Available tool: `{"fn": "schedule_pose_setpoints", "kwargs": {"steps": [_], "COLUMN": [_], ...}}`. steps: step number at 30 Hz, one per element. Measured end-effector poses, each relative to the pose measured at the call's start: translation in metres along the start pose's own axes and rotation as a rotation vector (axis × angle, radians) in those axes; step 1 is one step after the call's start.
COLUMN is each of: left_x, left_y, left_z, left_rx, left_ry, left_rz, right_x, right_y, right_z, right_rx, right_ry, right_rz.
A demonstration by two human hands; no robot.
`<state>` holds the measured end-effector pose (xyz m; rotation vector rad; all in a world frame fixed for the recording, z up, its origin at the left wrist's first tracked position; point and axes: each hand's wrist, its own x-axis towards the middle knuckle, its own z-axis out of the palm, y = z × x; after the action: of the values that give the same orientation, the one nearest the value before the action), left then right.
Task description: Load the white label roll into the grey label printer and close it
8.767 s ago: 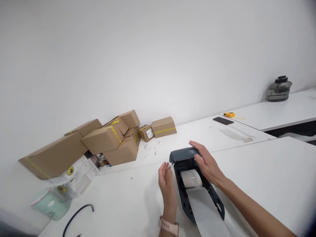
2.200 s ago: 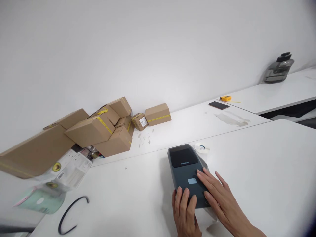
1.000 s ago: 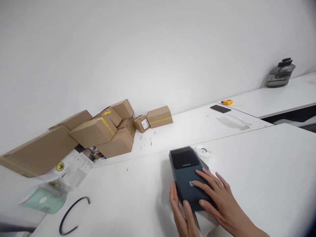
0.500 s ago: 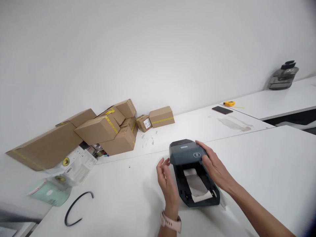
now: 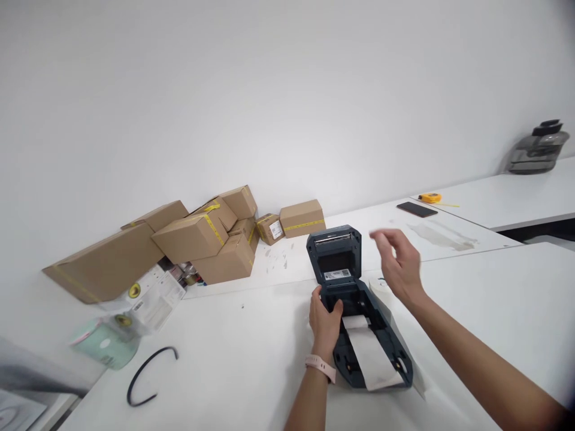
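The printer [image 5: 381, 320] sits on the near part of the white bench [image 5: 233, 371], right of the middle of the view, its lid [image 5: 336, 256] tipped up and back so the inner side faces the person. A strip of white paper [image 5: 371, 356] lies along the inside, running to the near edge. The left hand [image 5: 324, 317] is at the printer's left side, pinching its wall: the thumb reaches over the rim while the fingers lie along the outside. Its forearm comes up steeply from below, a pink wristband [image 5: 320, 366] at the wrist. The right hand [image 5: 401, 263] hangs in the air to the right of the lid, apart from it; the fingers are loosely bent, with a gap between them and the thumb, and the fingertips are blurred. That arm slants in from the lower right corner. Just beside the printer's right side is a white roll [image 5: 381, 286], partly hidden. Farther back on the right lie a phone [image 5: 417, 209] and a yellow tape measure [image 5: 430, 198], then a dark bottle [image 5: 539, 149]. Cardboard boxes [image 5: 191, 239] are heaped to the left, against the wall [image 5: 287, 108], with a black curved strip [image 5: 146, 366] nearer the person.
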<state>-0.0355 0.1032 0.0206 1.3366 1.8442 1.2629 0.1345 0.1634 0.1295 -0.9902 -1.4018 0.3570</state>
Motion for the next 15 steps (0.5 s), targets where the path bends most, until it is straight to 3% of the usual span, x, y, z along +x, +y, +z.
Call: {"fn": "schedule_pose_setpoints", "kwargs": {"steps": [1, 4, 6, 10, 15], "left_x": [0.000, 0.000, 0.000, -0.001, -0.002], "left_y": [-0.001, -0.002, -0.002, -0.001, -0.004], "left_z": [0.000, 0.001, 0.002, 0.002, 0.001], "left_rx": [0.003, 0.004, 0.008, 0.009, 0.030], "left_ry": [0.005, 0.022, 0.036, 0.043, 0.010], "left_rz": [0.013, 0.028, 0.018, 0.035, 0.071], "right_x": [-0.011, -0.043, -0.058, -0.071, -0.069], "right_y": [0.002, 0.018, 0.032, 0.053, 0.055], "right_z": [-0.003, -0.001, 0.010, 0.031, 0.032], "right_rx": [-0.051, -0.254, -0.410, -0.580, -0.550], "right_ry": [-0.064, -0.604, -0.856, -1.036, -1.228], "right_rz": [-0.051, -0.252, -0.397, -0.540, -0.465]}}
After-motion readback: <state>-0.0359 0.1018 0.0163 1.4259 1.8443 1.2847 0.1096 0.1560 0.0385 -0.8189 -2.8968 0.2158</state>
